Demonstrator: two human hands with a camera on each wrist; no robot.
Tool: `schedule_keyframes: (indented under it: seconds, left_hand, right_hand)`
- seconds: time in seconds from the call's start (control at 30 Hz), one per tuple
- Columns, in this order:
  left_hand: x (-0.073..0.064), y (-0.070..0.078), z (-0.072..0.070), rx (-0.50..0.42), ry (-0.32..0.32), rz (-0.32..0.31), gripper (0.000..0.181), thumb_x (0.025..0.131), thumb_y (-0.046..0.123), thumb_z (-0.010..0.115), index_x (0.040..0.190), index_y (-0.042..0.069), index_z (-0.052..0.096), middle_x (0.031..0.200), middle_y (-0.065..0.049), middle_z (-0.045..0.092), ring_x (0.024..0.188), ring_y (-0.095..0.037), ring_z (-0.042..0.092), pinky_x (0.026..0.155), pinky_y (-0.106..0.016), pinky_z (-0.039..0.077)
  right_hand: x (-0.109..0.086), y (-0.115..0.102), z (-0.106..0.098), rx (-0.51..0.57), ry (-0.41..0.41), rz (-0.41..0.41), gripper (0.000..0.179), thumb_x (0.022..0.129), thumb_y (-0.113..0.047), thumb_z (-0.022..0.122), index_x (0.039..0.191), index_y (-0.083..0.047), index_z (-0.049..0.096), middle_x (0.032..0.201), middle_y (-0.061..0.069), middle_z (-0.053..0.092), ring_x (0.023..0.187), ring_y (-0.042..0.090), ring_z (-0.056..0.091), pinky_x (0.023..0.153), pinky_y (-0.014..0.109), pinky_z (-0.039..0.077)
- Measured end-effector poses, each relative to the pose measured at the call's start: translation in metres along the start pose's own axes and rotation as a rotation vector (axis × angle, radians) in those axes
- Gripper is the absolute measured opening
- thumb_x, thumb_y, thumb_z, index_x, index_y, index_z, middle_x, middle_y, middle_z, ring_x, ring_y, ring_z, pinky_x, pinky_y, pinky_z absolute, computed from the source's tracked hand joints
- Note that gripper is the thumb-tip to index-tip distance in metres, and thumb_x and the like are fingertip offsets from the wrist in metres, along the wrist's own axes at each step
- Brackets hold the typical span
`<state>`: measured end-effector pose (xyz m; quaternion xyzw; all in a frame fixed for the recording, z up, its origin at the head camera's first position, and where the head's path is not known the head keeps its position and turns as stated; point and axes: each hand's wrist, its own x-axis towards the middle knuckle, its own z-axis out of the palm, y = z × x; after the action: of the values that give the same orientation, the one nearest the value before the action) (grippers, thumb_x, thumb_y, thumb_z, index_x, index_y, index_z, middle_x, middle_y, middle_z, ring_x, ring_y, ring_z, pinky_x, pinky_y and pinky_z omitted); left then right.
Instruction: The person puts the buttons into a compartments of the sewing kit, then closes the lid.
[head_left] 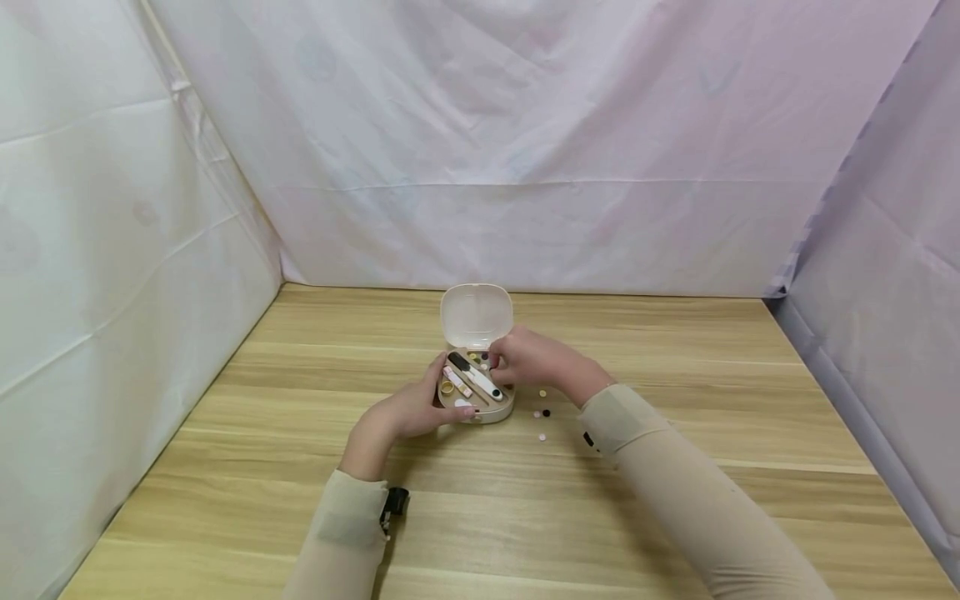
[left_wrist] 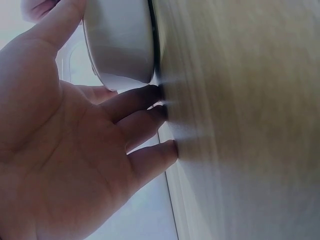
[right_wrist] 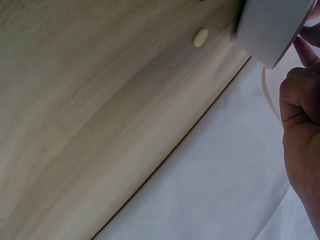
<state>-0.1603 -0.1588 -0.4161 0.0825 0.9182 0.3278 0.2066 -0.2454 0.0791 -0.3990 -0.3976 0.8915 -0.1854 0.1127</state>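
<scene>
Box of rounded off-white plastic [head_left: 498,415] sits just below frame centre on the wood-grain table [head_left: 480,525]. The left hand [head_left: 408,410], fingers spread, touches its left and front; the right hand [head_left: 534,358] curls over its right side, whether pinching anything I cannot tell.

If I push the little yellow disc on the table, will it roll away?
Probably not: the yellow disc lies flat on the table, so it should slide instead. It's much smaller than the box, so it's likely light.
</scene>
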Motion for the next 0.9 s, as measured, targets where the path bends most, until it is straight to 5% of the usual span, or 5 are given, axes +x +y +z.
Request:
schedule_keyframes:
  seconds: [0.6,0.9]
  left_hand:
    - [-0.003,0.004,0.002,-0.002,0.004,0.000,0.115,0.095,0.056,0.075,0.173,0.017,0.002,0.165,-0.032,0.041,0.147,-0.047,0.050,0.120,-0.061,0.042]
    - [-0.002,0.002,0.001,0.002,0.006,-0.008,0.115,0.095,0.057,0.075,0.173,0.017,0.001,0.163,-0.032,0.043,0.144,-0.046,0.054,0.119,-0.061,0.044]
  right_hand:
    - [-0.017,0.000,0.000,0.070,0.049,0.053,0.012,0.099,-0.012,0.070,0.105,-0.007,0.079,0.088,0.001,0.074,0.066,0.008,0.056,0.064,0.023,0.051]
    - [-0.038,-0.001,-0.007,0.181,0.036,0.137,0.006,0.096,-0.014,0.078,0.091,-0.011,0.078,0.070,-0.001,0.057,0.063,0.010,0.048,0.059,0.025,0.042]
